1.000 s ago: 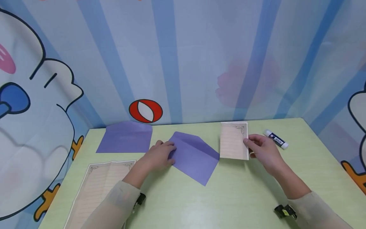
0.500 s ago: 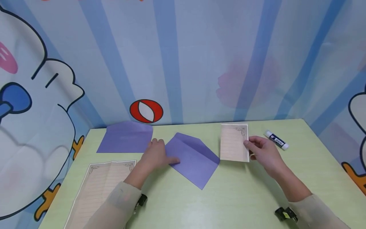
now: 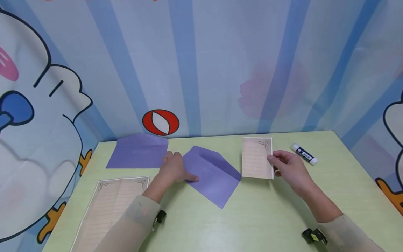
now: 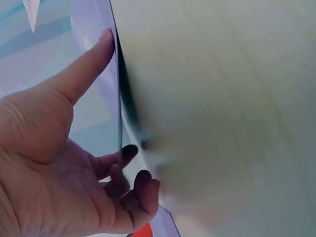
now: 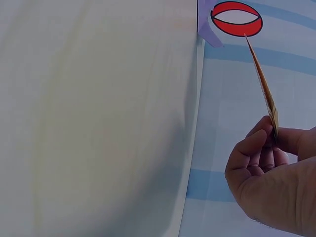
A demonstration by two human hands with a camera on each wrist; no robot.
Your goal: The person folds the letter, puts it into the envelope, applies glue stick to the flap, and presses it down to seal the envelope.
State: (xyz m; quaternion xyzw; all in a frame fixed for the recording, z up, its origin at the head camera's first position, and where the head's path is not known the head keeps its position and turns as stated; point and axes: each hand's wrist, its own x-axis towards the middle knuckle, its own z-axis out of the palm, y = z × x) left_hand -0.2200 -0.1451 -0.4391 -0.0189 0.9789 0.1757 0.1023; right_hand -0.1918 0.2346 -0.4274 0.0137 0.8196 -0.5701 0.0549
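Observation:
A purple envelope (image 3: 214,180) lies slantwise at mid-table with its pointed flap toward the back. My left hand (image 3: 174,168) holds it by the left edge; in the left wrist view the thumb (image 4: 101,47) presses one face while the fingers curl near the edge. Between thumb and fingers, my right hand (image 3: 291,171) pinches a folded sheet of lined letter paper (image 3: 255,159) by its right edge, above the table. Seen edge-on in the right wrist view, the folded letter paper (image 5: 264,86) is a thin wedge.
A second purple envelope (image 3: 137,152) lies at the back left. Below it rests an unfolded lined sheet (image 3: 110,199), partly under the left forearm. A glue stick (image 3: 304,154) lies beyond the right hand. A printed curtain (image 3: 217,70) stands behind the table.
The left hand has shifted slightly left, its thumb now over the envelope's face. The envelope has slid a little left and toward me. The folded letter paper has come slightly nearer.

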